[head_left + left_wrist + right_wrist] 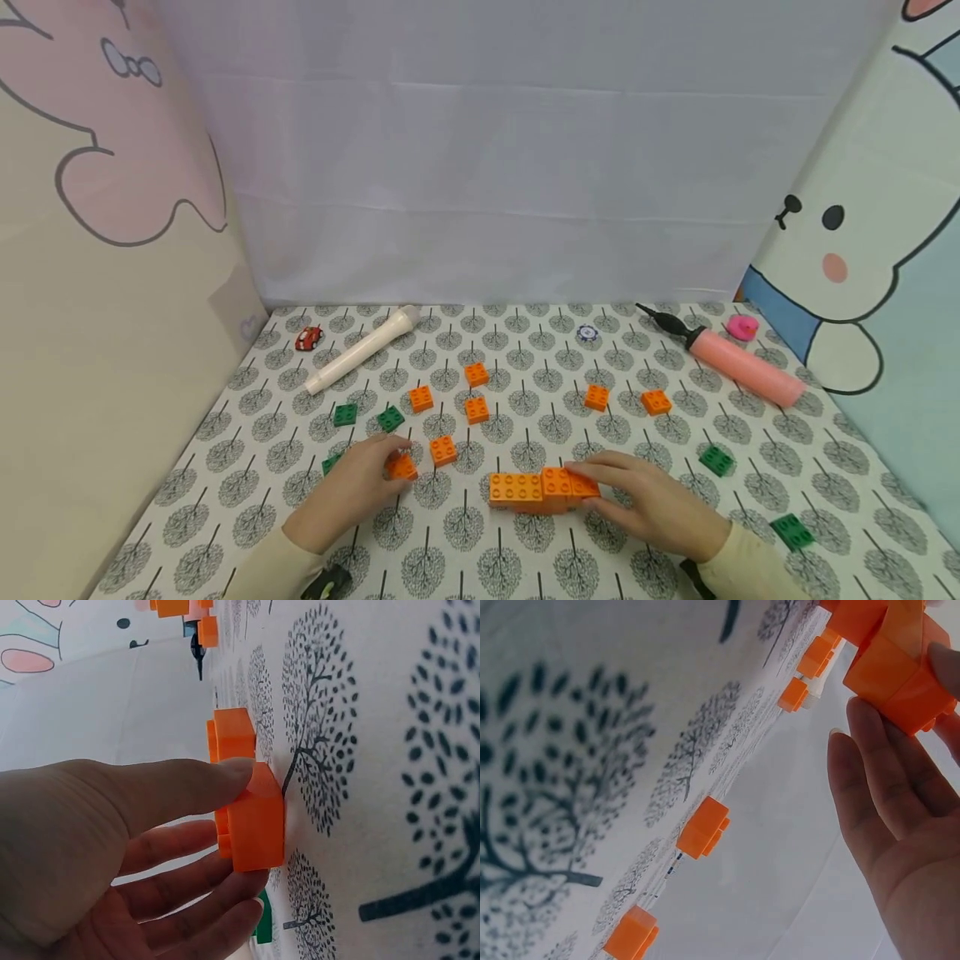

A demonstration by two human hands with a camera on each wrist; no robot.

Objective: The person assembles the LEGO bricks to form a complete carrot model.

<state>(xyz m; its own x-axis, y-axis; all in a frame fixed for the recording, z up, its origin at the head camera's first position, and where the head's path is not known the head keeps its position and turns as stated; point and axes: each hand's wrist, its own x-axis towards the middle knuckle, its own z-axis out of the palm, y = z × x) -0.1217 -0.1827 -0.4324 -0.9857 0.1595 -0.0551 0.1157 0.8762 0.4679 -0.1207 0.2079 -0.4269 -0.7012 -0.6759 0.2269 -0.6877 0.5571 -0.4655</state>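
Note:
My left hand (358, 482) has its thumb and fingers around a small orange toy brick (402, 467) on the table; in the left wrist view the thumb lies against this orange brick (255, 825). To the right, my right hand (651, 497) grips the right end of a row of joined orange bricks (516, 490). Two square bricks sit at that end, higher than the long eight-stud part. From the right wrist, the joined bricks (892, 679) show between thumb and fingers. Another loose orange brick (443, 451) lies just beside the left hand's brick.
Several orange bricks (476, 410) and green bricks (346, 414) are scattered over the tree-print cloth. Along the back lie a red toy car (309, 338), a white tube (363, 350), a blue-white chip (587, 333), a pink pump (746, 367) and a pink toy duck (742, 327). Fabric walls enclose three sides.

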